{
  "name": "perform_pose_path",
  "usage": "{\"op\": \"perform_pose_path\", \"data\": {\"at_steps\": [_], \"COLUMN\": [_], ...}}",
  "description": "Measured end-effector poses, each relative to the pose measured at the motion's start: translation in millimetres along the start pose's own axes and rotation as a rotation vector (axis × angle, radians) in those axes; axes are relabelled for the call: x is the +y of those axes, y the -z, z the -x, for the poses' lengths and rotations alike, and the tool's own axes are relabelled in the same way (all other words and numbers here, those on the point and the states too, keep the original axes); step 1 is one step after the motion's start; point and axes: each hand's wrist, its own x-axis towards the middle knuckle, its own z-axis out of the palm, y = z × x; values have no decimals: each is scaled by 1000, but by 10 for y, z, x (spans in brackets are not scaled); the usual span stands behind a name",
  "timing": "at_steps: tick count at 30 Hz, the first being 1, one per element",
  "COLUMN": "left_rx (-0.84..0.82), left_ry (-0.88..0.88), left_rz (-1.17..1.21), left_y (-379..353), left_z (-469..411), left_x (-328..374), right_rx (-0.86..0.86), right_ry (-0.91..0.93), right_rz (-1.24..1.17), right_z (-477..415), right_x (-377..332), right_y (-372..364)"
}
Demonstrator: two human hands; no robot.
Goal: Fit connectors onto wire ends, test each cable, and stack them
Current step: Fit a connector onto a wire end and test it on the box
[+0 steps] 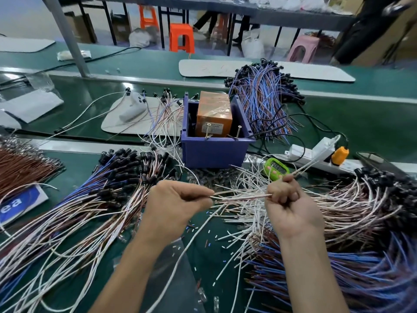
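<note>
My left hand pinches the ends of thin white wires that run across to my right hand. That hand grips a small bunch of the same wires, whose far ends stick out up and right above its knuckles. Both hands hover over a loose heap of white wires in the middle of the green bench. A stack of cables with black connectors lies to the left. More connector-tipped cables lie at the right. Small clear connectors are scattered near the front edge.
A blue bin holding an orange box stands just behind the hands. A green timer and a white power strip lie to its right. A blue-and-brown cable bundle sits behind, and brown wires lie at far left.
</note>
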Motion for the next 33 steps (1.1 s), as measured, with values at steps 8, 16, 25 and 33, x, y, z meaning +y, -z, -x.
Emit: {"op": "perform_pose_path", "data": {"at_steps": [8, 16, 25, 33], "left_rx": [128, -281, 67, 222], "left_ry": [105, 286, 306, 190], "left_rz": [-476, 630, 775, 515], "left_y": [102, -519, -381, -343], "left_z": [16, -47, -144, -38], "left_x": [-249, -108, -206, -245], "right_rx": [10, 78, 34, 149], "right_ry": [31, -25, -91, -85], "right_rz": [-133, -155, 336, -65], "right_z": [4, 34, 192, 190], "right_x": [-145, 76, 243, 320], "right_y": [-112, -73, -30, -137]}}
